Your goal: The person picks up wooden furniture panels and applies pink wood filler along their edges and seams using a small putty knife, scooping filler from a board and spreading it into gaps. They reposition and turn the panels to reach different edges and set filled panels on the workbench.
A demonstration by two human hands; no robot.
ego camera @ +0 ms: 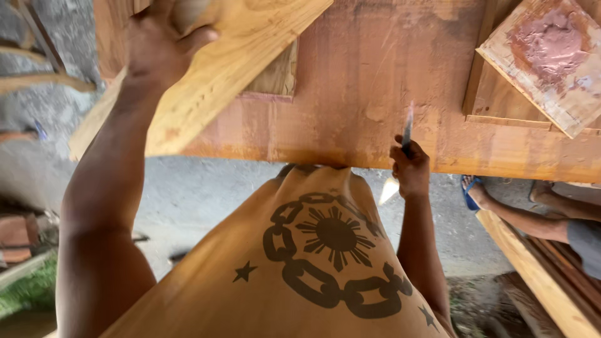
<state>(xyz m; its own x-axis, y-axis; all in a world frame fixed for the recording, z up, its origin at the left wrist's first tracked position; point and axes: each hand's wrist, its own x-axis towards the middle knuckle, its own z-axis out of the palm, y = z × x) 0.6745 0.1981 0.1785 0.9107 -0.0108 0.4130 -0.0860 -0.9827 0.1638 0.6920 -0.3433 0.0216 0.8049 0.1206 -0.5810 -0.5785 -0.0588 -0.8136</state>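
My left hand (156,47) grips a light wooden plank (213,75) that slants across the upper left, held above a broad reddish wooden tabletop (375,81). My right hand (410,169) is closed around a thin putty knife (407,128) whose blade points up, at the table's near edge. On a small square board (551,94) at the top right lies a smear of pinkish filler paste (551,40). My orange shirt with a dark chain and sun print fills the bottom centre.
Another person's leg and foot in a blue sandal (469,191) stand at the right on the concrete floor. Long wooden boards (532,275) lie at the lower right. Curved wood pieces and bricks sit at the left.
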